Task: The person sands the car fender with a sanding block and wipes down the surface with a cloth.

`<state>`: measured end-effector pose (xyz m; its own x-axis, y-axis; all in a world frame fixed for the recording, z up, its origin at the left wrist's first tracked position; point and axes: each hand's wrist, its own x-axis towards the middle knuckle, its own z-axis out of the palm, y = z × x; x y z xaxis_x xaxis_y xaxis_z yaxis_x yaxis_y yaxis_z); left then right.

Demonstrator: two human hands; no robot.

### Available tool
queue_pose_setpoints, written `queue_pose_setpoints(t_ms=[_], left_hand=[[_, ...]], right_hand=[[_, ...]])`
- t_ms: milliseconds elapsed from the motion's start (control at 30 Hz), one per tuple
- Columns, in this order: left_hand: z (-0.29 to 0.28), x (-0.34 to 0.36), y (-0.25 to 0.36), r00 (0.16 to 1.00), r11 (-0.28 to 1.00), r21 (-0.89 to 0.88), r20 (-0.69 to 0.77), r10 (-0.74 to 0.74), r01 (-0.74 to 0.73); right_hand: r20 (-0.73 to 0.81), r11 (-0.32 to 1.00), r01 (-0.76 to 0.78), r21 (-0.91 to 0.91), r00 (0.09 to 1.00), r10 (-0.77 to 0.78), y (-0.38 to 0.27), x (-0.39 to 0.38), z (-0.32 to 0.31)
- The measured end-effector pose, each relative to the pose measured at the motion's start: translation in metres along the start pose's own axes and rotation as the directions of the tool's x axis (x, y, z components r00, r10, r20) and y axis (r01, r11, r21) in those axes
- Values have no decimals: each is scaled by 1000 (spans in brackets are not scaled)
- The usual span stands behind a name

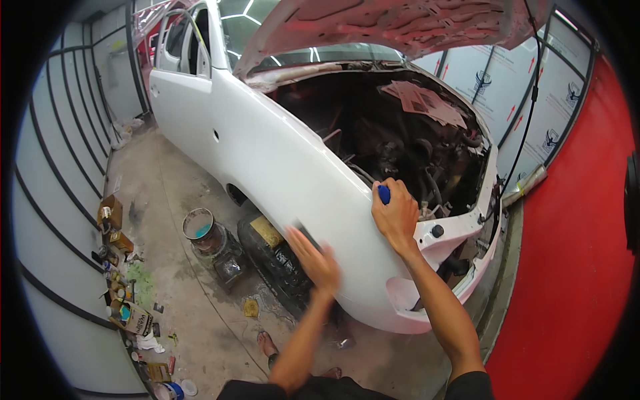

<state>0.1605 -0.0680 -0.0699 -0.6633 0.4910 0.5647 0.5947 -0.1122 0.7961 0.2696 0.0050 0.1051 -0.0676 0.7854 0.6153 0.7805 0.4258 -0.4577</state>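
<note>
Paint booth | glossy white fender (293, 173) | left hand (317, 260) presses dark block (308, 235) | right hand (397, 217) grips blue handle (384, 194)

Floor left: paint bucket (199, 225), scattered boxes (111, 212) along the wall.
Overhead: raised bonnet (400, 23).
Right: red wall (573, 267).

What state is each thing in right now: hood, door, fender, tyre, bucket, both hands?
White car hood: raised.
White front car door: shut.
White front fender: on the car.
Black tyre: lying flat under the wheel arch.
Round paint bucket: open, upright.
Left hand: pressing a dark block against the fender, blurred.
Right hand: gripping a blue object.
</note>
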Motion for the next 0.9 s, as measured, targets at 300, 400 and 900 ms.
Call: queue_pose_setpoints(t_ms=[300, 400, 900], left_hand=[[-11, 7, 11, 979, 978, 126, 141, 148, -167], [0, 18, 22, 985, 987, 92, 125, 119, -131], [3, 7, 19, 885, 909, 0, 228, 406, -417]], right_hand=[[-32, 993, 7, 118, 999, -3, -6, -7, 4], [-51, 994, 4, 112, 999, 2, 3, -2, 2], [-8, 977, -17, 213, 1000, 19, 10, -5, 0]])
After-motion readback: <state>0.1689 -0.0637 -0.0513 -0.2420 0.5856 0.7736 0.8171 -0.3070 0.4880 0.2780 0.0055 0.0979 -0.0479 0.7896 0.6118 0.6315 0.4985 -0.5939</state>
